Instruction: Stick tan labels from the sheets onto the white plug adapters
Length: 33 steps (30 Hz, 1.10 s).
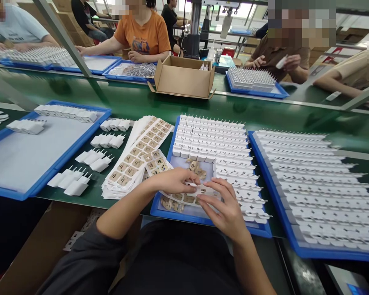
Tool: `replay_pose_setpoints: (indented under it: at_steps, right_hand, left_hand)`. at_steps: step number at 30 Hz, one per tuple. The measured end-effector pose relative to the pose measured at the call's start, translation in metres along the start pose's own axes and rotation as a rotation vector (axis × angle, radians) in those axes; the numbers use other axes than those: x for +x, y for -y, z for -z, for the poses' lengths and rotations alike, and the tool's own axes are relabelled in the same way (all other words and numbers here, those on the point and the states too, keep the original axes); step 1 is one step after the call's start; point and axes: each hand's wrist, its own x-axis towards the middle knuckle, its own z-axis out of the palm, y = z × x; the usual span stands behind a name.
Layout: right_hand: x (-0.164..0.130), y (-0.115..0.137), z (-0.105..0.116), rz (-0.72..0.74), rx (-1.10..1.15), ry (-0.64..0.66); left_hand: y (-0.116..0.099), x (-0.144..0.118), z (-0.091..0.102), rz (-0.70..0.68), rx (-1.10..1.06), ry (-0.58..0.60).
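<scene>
My left hand (176, 179) and my right hand (224, 207) meet over the near part of a blue tray (203, 220). Together they hold a white label sheet (199, 191) with tan stickers on it, the left pinching its top edge, the right's fingertips on its near edge. The tray carries many white plug adapters (215, 139) in rows. A stack of tan-sticker label sheets (138, 153) lies fanned out just left of the tray.
Small groups of white adapters (94, 159) lie on the green belt beside a large blue tray (27, 155) at left. Another full tray (313, 184) sits at right. A cardboard box (183, 78) stands across the belt, where other people work.
</scene>
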Motion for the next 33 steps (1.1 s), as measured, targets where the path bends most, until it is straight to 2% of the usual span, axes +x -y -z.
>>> replay_pose_setpoints:
  at_steps: [7, 15, 20, 27, 30, 33]
  right_hand:
    - [-0.001, -0.006, -0.010, 0.034, -0.094, -0.035]
    - [-0.005, -0.006, -0.008, 0.070, -0.025, -0.082]
    - [-0.006, -0.003, -0.006, 0.007, -0.040, -0.136]
    - [0.000, -0.001, -0.007, 0.054, -0.146, -0.056]
    - [-0.001, -0.001, -0.006, 0.082, -0.120, -0.042]
    - [-0.007, -0.001, 0.000, 0.056, 0.004, -0.021]
  left_hand:
    - [0.010, 0.006, 0.003, -0.056, -0.220, 0.031]
    - [0.014, 0.009, 0.005, 0.063, -0.385, 0.128]
    - [0.015, 0.011, 0.006, 0.087, -0.381, 0.114]
    - [0.017, 0.015, 0.003, 0.067, -0.363, 0.121]
    - [0.019, 0.015, 0.003, 0.082, -0.364, 0.115]
    - [0.022, 0.014, 0.006, 0.085, -0.327, 0.136]
